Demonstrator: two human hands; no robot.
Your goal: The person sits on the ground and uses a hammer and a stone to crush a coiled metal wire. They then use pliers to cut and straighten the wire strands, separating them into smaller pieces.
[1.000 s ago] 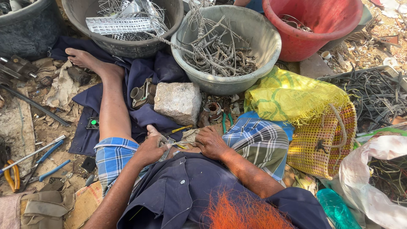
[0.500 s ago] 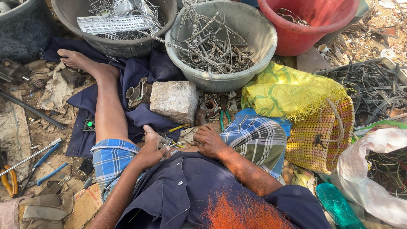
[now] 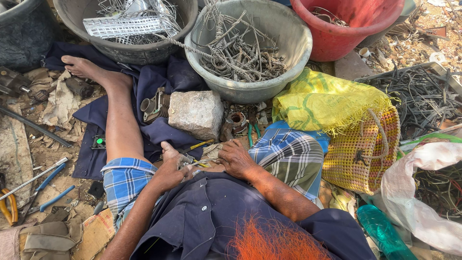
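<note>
I sit on the ground with one bare leg stretched out over a dark blue cloth [image 3: 159, 79]. My left hand [image 3: 171, 168] and my right hand [image 3: 236, 158] meet in my lap, fingers curled around a small metal scrap piece [image 3: 192, 161] with bits of wire. What exactly each hand grips is partly hidden by the fingers. A grey stone block [image 3: 196, 113] stands just beyond my hands. Green-handled pliers [image 3: 252, 132] lie beside the block.
A grey basin [image 3: 288, 62] of twisted wire scrap, a second basin [image 3: 139, 50] with metal mesh and a red tub [image 3: 346, 38] stand ahead. A yellow sack [image 3: 322, 101] and woven bag [image 3: 365, 149] lie right. Tools [image 3: 48, 175] lie left. Cables [image 3: 418, 101] fill a tray at right.
The view has shifted slightly; my hands stay together in my lap, fingers working the small metal piece with only small movement.
</note>
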